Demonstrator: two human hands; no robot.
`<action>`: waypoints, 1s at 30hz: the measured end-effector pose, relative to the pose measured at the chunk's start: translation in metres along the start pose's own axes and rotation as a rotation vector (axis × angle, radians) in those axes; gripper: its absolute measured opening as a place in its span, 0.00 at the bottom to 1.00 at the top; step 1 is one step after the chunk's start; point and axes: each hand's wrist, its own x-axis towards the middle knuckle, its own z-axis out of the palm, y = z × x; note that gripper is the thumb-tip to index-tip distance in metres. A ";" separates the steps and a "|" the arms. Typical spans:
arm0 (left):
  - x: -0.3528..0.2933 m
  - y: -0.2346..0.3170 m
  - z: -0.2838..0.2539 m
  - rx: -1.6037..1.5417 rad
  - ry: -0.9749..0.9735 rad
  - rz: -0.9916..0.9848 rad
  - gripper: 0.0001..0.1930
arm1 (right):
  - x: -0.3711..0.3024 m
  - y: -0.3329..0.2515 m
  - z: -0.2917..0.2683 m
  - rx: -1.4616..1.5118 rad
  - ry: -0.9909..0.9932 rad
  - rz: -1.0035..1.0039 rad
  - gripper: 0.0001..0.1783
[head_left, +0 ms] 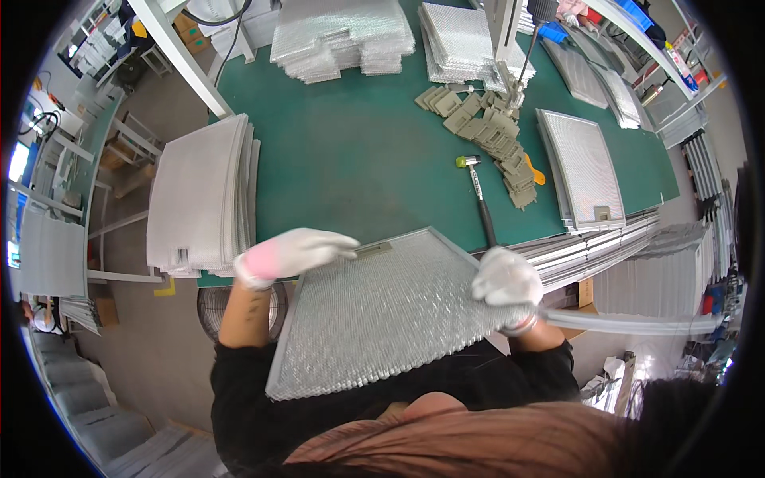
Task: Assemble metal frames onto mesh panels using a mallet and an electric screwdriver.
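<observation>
A silvery metal mesh filter panel (374,311) leans tilted at the table's near edge, in front of my body. Thin metal frame edges its far and left sides; the near edge shows bare mesh. My left hand (299,253), in a white and pink glove, reaches over the panel's far left corner with fingers stretched out, near a small beige latch plate (374,251). My right hand (508,279), white-gloved, is closed at the panel's right edge, its fingertips hidden. A long pale metal strip (629,321) extends rightward from beside the right wrist; its inner end is hidden.
Mesh sheets are stacked at left (199,191) and far side (343,36). A two-faced mallet (476,187) lies near a pile of beige latch plates (490,131). Framed filters (582,167) lie at right. A floor fan (211,311) stands below the table.
</observation>
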 end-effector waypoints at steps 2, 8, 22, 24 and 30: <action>-0.065 0.011 -0.008 -0.203 0.227 0.104 0.40 | 0.026 0.007 -0.006 -0.055 -0.069 0.101 0.14; -0.027 0.056 0.042 0.132 1.306 0.675 0.05 | 0.088 0.056 0.012 -0.191 0.250 0.401 0.18; -0.060 0.062 0.067 0.442 0.462 0.837 0.06 | 0.002 0.028 0.013 0.068 0.220 0.066 0.24; -0.062 0.048 0.076 0.401 0.520 0.857 0.09 | 0.009 0.023 -0.005 0.184 -0.178 0.058 0.23; -0.043 0.016 0.053 0.314 0.569 1.051 0.25 | 0.013 0.033 0.018 -0.153 0.215 0.132 0.19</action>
